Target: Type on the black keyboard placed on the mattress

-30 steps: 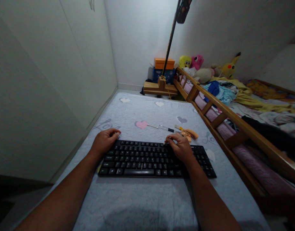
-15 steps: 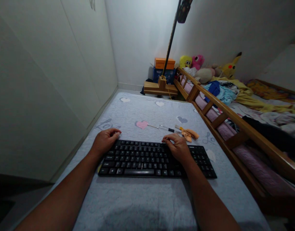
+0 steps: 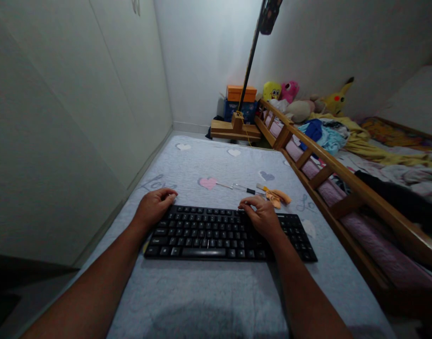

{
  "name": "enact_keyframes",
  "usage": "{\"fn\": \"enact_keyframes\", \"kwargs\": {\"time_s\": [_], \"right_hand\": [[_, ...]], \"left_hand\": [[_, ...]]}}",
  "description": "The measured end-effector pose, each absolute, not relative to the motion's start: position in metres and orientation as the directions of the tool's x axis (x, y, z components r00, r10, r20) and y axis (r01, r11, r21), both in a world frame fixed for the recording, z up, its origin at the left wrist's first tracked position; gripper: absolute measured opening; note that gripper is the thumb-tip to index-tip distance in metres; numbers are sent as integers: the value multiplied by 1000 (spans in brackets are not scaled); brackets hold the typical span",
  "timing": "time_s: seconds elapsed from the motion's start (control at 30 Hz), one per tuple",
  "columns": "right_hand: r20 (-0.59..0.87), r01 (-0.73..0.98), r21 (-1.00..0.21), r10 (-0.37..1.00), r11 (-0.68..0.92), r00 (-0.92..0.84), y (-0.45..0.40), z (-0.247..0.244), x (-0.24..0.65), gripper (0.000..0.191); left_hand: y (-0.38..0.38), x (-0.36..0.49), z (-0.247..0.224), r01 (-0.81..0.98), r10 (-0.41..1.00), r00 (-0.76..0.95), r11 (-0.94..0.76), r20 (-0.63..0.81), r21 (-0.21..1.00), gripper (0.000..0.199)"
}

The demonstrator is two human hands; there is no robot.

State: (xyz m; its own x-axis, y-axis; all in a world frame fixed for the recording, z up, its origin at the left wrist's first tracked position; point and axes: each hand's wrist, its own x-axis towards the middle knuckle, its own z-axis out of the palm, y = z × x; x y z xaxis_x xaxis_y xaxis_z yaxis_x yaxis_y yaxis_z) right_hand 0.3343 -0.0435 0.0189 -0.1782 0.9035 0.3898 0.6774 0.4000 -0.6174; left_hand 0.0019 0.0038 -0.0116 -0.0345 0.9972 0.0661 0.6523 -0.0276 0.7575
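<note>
A black computer keyboard (image 3: 209, 235) lies flat on the bed, its keys facing up. Beside its upper left corner rests my left hand (image 3: 156, 206), fingers curled together, nothing visible in them. My right hand (image 3: 261, 217) is over the right part of the keyboard, covering some keys. Its thumb and index finger are pinched near the back edge, where a tiny whitish bit shows; I cannot make out what it is. Beyond the keyboard lie a thin stick (image 3: 224, 185), a wire tool with a black grip (image 3: 250, 191), a small brush (image 3: 261, 187) and an orange cloth (image 3: 277, 197).
The bed (image 3: 202, 292) has a grey-blue heart-patterned cover. A wooden rail (image 3: 322, 165) runs along the right, with clothes and plush toys (image 3: 336, 101) behind it. A pole on a wooden base (image 3: 235, 127) stands at the far end, near an orange box (image 3: 241, 93). White cupboard doors (image 3: 78, 117) line the left.
My right hand has shifted very slightly to the right over the keyboard. My left hand and the keyboard stay where they were.
</note>
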Motion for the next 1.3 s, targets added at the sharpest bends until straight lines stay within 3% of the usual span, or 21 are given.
{"fn": "enact_keyframes", "kwargs": {"time_s": [0.83,1.3], "right_hand": [[334,673,-598,899,434,-282,-51,26,331,14],[362,683,-601,903,416,-231,-48,24,328,12]], "left_hand": [[4,2,-11,666,997,-24,-44,80,744,38],[4,0,-14,652,998,-25,-29,59,757,39]]}}
